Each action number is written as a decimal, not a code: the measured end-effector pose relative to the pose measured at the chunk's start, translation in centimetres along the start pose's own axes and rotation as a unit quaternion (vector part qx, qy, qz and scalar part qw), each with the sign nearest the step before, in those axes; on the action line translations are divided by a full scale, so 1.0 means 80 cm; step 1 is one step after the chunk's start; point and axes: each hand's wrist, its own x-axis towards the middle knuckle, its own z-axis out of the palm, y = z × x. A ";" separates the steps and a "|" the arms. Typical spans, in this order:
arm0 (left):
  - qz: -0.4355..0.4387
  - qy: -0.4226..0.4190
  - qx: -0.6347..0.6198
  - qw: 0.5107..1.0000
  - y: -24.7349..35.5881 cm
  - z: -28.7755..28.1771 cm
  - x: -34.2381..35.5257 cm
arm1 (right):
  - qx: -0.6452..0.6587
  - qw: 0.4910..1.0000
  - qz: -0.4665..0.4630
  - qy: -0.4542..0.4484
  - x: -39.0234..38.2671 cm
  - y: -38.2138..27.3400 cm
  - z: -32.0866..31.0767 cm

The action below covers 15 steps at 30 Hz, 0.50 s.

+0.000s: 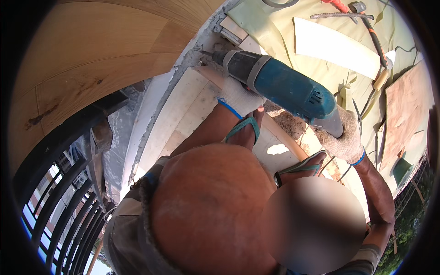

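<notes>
A teal and black rotary hammer lies across the middle of the head view, its bit pointing to the far left. The dark bit is at the rough broken concrete edge beside the wood-panelled surface; whether it touches cannot be told. My right hand, in a pale knitted glove with a blue cuff, is closed around the tool's rear grip. Under the tool's front part, my left hand wears a matching glove and is closed at its side, with the fingers mostly hidden behind the body.
Rubble lies between my sandalled feet, beside pale tiles. To the right, a green sheet carries a white board, a hammer and a brown board. Black railings stand at lower left.
</notes>
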 end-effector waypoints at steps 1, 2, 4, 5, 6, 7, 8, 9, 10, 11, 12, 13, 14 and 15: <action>0.052 -0.009 0.216 0.975 -0.005 -0.008 -0.004 | -0.010 1.000 -0.006 0.003 -0.002 0.004 0.003; 0.061 -0.023 0.276 0.959 -0.009 -0.014 -0.006 | -0.021 1.000 -0.014 0.009 -0.003 0.008 0.008; 0.056 -0.055 0.254 0.964 -0.011 -0.031 0.002 | -0.040 0.999 -0.028 0.021 0.005 0.019 0.026; 0.037 -0.073 0.168 0.982 -0.007 -0.039 0.007 | -0.039 0.998 -0.041 0.028 0.009 0.024 0.030; 0.013 -0.082 0.082 0.993 -0.004 -0.049 0.003 | -0.005 0.998 -0.053 0.037 0.010 0.027 0.038; -0.013 -0.088 -0.004 0.996 -0.001 -0.059 -0.005 | -0.011 0.998 -0.053 0.037 0.009 0.029 0.043; -0.038 -0.095 -0.093 0.990 -0.002 -0.066 -0.010 | -0.016 0.998 -0.051 0.036 0.008 0.029 0.046; -0.047 -0.098 -0.126 0.986 0.000 -0.070 -0.006 | -0.025 0.998 -0.054 0.037 0.011 0.029 0.046; -0.058 -0.101 -0.157 0.981 0.003 -0.074 -0.001 | -0.025 0.997 -0.050 0.045 0.014 0.030 0.047; -0.068 -0.101 -0.190 0.974 0.003 -0.078 0.002 | -0.025 0.997 -0.044 0.050 0.017 0.030 0.047; -0.079 -0.099 -0.223 0.967 0.004 -0.082 0.003 | -0.024 0.998 -0.036 0.053 0.019 0.031 0.048; -0.090 -0.099 -0.255 0.958 0.006 -0.085 0.008 | -0.018 0.997 -0.047 0.054 0.023 0.032 0.045; -0.102 -0.099 -0.286 0.948 0.008 -0.086 0.014 | -0.012 0.997 -0.055 0.055 0.028 0.033 0.041; -0.107 -0.082 -0.281 0.950 0.010 -0.084 0.019 | -0.006 0.997 -0.062 0.055 0.030 0.033 0.038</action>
